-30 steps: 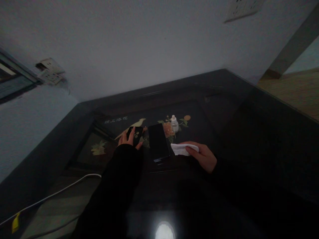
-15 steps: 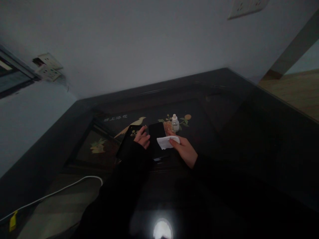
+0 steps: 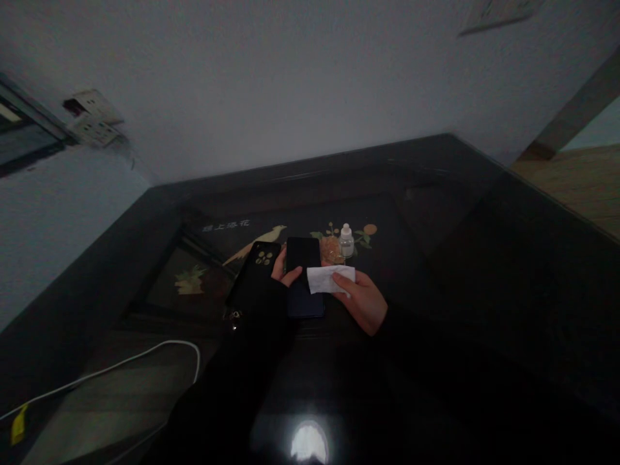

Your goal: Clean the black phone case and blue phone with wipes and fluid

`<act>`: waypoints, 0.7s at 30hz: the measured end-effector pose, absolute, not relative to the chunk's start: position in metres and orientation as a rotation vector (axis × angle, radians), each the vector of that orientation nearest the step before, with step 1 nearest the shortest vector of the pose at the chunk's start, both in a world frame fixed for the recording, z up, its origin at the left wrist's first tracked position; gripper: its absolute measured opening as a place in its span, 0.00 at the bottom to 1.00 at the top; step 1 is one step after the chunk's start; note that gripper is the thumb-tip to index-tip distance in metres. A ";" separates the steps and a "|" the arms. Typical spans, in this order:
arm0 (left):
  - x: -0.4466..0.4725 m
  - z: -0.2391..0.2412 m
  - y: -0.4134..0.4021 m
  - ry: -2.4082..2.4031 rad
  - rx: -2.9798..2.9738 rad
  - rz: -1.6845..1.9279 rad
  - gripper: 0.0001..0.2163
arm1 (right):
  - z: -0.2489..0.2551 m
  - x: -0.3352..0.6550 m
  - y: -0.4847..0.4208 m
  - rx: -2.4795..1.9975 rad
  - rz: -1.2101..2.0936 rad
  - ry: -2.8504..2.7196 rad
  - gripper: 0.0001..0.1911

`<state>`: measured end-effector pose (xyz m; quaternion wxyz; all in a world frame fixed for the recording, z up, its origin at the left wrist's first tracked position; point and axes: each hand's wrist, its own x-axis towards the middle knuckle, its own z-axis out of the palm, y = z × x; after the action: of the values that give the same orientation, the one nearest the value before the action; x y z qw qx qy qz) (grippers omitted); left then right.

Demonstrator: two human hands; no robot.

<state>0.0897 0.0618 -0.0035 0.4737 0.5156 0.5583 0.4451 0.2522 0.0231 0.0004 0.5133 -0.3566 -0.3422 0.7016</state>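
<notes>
My left hand (image 3: 282, 268) grips the left edge of a dark smartphone (image 3: 304, 250), thumb over its face and fingers along its side. My right hand (image 3: 364, 300) is closed on a folded white wipe (image 3: 322, 280), pinched under the thumb. The wipe spreads over the right part of the smartphone, hiding its middle; whether it touches the surface I cannot tell. A black phone case (image 3: 252, 274) with round camera holes lies just left of my left hand. A small clear dropper bottle (image 3: 346, 242) with a white cap stands upright beyond my right hand.
The glossy black table (image 3: 416, 213) carries printed flowers and a bird, and reflects a bright light near me. A small metallic charm (image 3: 234, 318) lies by the case's lower end. On the left runs a white cable (image 3: 145, 354) with a yellow tag (image 3: 18, 426). Walls border the table's back and left.
My left hand has turned from resting over the smartphone's left side to gripping its edge. The smartphone's bluish lower part now shows. My right hand keeps the wipe, which is spread flatter.
</notes>
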 end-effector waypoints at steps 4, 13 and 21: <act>0.091 0.011 0.046 1.174 1.182 1.099 0.42 | 0.013 0.257 0.020 -0.823 1.726 -0.829 0.18; 0.076 0.007 0.000 0.415 0.312 0.753 0.37 | 0.036 0.280 0.026 -1.031 1.258 -1.331 0.16; 0.079 -0.005 -0.008 0.207 0.264 0.654 0.39 | 0.027 0.260 0.036 -0.747 0.333 -2.232 0.23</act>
<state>0.0787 -0.0082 -0.0052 0.9333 0.1291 0.1014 0.3195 0.2605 0.0355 0.0269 0.3730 -0.2917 -0.8711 0.1300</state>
